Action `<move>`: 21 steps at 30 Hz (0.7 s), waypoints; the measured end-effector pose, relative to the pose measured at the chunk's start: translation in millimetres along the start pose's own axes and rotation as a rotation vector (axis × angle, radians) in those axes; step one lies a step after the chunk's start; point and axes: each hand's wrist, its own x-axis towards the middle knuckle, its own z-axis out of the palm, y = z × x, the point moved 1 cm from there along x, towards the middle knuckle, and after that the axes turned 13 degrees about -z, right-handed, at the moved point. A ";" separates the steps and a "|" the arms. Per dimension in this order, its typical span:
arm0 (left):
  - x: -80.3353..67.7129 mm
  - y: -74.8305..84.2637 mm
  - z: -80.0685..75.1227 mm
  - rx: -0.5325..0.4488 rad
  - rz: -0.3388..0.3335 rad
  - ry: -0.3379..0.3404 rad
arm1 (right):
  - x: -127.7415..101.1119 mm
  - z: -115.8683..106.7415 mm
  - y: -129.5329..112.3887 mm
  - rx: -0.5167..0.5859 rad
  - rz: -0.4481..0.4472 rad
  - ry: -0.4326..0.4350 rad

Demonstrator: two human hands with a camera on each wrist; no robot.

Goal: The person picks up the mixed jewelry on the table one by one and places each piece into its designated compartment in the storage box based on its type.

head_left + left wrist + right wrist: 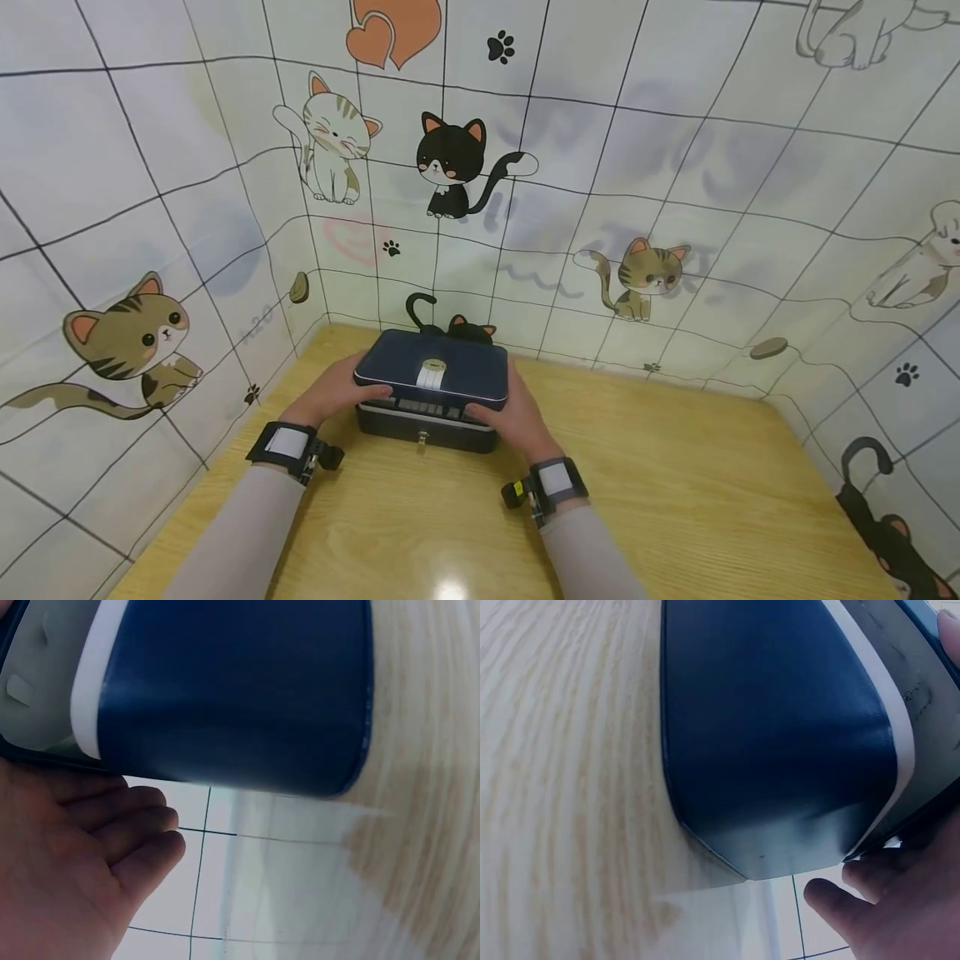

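Observation:
A dark blue box [427,429] with a small metal latch [423,438] on its front stands on the table. Its lid [468,367] is raised at the front, and a gap shows pale contents [423,407] that I cannot make out. My left hand [333,396] holds the lid's left side, its thumb on the front edge. On the opposite side my right hand [521,417] grips the lid likewise. In the left wrist view the box's blue wall [232,697] and white rim appear beside the fingers [142,825]. The right wrist view shows the lid's pale underside [922,697].
The wooden table [660,467] stretches to the right and in front of the box. Close behind and to the left rise white gridded walls [555,208] printed with cartoon cats. A pale label with a round emblem [432,373] is on the lid.

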 end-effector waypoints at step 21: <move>3.1 -11.3 10.7 -0.015 0.031 0.030 | -4.2 5.6 10.8 -0.021 0.015 0.011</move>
